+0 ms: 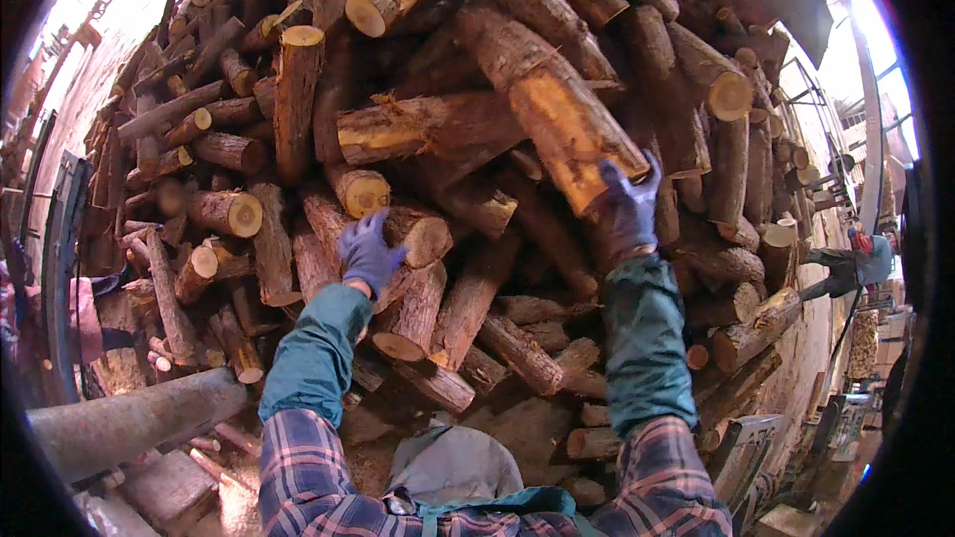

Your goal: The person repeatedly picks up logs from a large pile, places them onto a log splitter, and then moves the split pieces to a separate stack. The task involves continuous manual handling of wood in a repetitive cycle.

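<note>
My right hand (632,207), in a blue-grey glove, grips the lower end of a thick log (557,109). Bark is stripped from part of that log, baring orange wood; its upper end leans back up the pile. To the left, my left hand (368,254), gloved alike, reaches out with thumb and fingers apart. It is beside the cut end of a short log (426,242), and whether it touches that end I cannot tell. Just above its fingertips is another round log end (364,193). A half-stripped log (428,126) lies crosswise between my hands, farther up.
A high, jumbled heap of bark-covered logs fills the space ahead. A thick grey pipe-like beam (139,423) lies at the lower left. Another person (863,264) stands far right; a person's pink clothing (85,318) shows at the left rim behind a dark post (62,259).
</note>
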A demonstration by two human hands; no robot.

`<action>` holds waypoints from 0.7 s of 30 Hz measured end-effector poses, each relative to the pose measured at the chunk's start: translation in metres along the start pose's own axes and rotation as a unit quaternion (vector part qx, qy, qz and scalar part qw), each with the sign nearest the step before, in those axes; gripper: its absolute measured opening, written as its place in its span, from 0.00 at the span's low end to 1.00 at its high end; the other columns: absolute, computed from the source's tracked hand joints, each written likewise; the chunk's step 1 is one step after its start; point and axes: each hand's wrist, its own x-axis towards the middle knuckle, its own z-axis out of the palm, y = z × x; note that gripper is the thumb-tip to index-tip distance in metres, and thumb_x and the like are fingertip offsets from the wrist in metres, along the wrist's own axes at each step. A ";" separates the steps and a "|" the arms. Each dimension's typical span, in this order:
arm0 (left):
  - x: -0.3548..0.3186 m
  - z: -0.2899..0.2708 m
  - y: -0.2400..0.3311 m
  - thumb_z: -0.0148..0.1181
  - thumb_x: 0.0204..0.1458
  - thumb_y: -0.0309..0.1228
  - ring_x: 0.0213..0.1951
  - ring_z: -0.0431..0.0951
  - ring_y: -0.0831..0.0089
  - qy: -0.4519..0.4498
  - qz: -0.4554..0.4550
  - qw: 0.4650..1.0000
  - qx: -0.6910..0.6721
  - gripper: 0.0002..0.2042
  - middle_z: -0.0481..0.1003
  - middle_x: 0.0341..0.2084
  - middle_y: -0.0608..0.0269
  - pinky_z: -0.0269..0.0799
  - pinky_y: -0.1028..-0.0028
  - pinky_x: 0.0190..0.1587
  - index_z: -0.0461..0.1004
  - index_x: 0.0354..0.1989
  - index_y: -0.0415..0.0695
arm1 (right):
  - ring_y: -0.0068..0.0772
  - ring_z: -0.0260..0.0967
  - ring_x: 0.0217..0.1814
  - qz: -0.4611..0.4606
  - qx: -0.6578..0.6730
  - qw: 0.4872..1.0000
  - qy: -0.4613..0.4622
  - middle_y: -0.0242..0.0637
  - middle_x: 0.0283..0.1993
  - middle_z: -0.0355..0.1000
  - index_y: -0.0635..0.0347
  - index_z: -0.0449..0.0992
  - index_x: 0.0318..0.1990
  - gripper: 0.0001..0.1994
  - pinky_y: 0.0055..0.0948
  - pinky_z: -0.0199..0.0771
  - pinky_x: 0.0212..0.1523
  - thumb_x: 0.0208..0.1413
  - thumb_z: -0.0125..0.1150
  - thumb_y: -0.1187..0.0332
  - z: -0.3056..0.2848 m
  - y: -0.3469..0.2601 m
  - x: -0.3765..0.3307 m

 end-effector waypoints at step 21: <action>-0.287 0.008 0.120 0.73 0.53 0.42 0.59 0.71 0.67 -0.422 -0.206 0.686 -0.556 0.47 0.67 0.61 0.54 0.68 0.68 0.63 0.47 0.72 0.37 | 0.48 0.64 0.69 0.445 0.397 0.801 -0.049 0.42 0.70 0.65 0.52 0.65 0.71 0.44 0.46 0.60 0.72 0.58 0.44 0.27 -0.160 0.144 -0.338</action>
